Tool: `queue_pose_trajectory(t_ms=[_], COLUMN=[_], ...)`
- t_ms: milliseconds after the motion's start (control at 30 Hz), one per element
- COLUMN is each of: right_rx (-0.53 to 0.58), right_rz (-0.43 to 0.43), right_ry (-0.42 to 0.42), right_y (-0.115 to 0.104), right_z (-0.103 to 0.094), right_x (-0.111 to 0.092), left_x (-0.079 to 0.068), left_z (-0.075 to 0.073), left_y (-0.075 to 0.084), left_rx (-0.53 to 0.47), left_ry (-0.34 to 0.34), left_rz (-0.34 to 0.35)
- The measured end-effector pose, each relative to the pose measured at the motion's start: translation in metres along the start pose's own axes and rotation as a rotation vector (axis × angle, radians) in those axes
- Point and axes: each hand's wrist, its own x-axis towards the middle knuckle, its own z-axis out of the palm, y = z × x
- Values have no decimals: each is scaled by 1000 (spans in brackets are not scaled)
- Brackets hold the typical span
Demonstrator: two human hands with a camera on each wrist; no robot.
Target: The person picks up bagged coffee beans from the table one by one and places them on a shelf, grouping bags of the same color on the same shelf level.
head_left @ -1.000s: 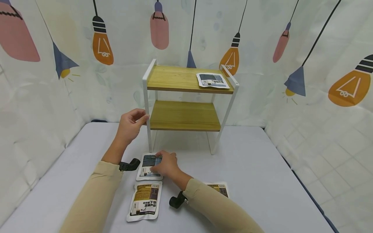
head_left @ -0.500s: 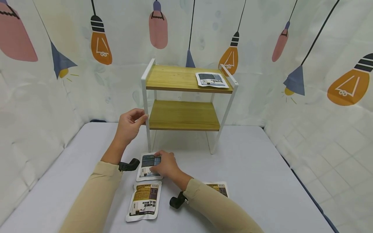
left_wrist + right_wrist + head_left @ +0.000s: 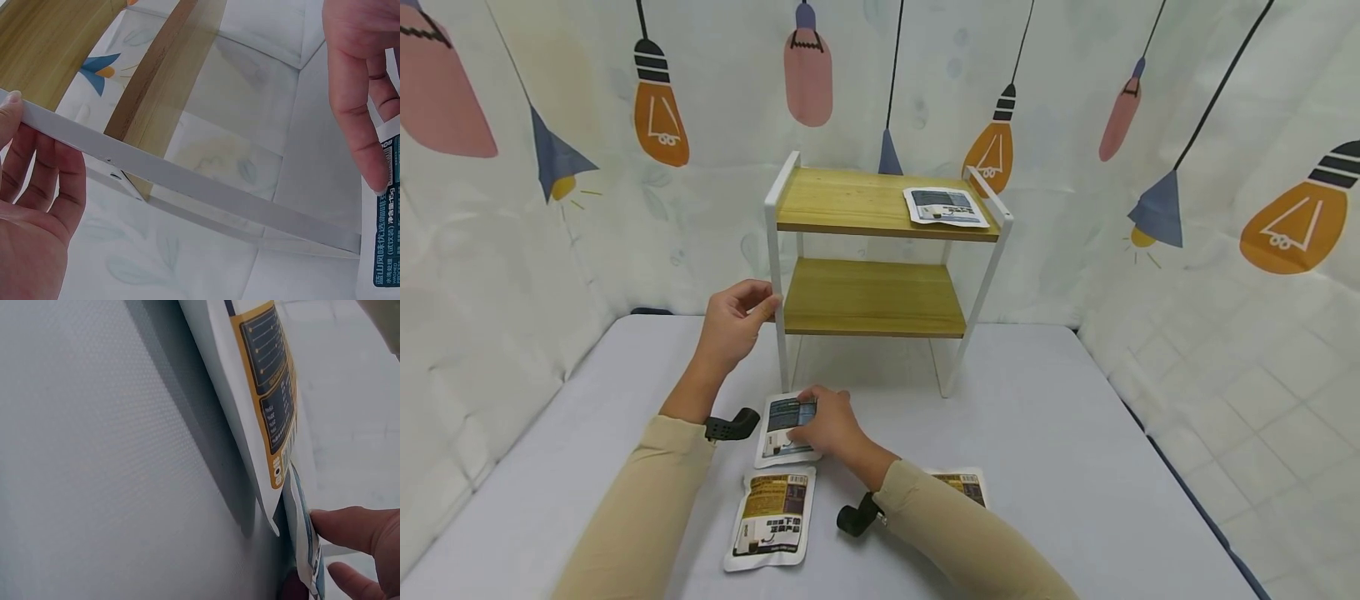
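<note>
My left hand [image 3: 734, 323] grips the left white upright [image 3: 780, 337] of a two-tier shelf [image 3: 876, 296], thumb on one side and curled fingers on the other in the left wrist view. My right hand [image 3: 831, 423] holds a blue-labelled coffee pouch [image 3: 777, 423] in front of the shelf's left foot. In the right wrist view the thumb [image 3: 350, 526] presses on that pouch's face, while a fingertip shows at its underside edge. A brown-and-gold pouch [image 3: 772, 517] lies just nearer to me.
Another blue-labelled pouch [image 3: 946, 207] lies on the right of the shelf's top board. A second gold-labelled pouch [image 3: 964, 486] is partly hidden behind the right sleeve [image 3: 958, 533]. Printed fabric walls [image 3: 722, 208] surround the white table [image 3: 1075, 467].
The blue-labelled pouch under my right hand has shifted and turned slightly, its near edge moving a little to the right and toward me. My left hand stays on the upright.
</note>
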Motion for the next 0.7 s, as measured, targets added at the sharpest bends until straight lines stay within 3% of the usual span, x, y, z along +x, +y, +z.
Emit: queue_pose_trajectory(t_ms=[700], right_rx=[39], right_rz=[-22], right_ry=[-48], right_y=[6], right_z=[-6], right_x=[2], left_x=[1], left_z=[-1], left_y=[-1], left_rx=[9], left_ry=[-6], left_rz=[0])
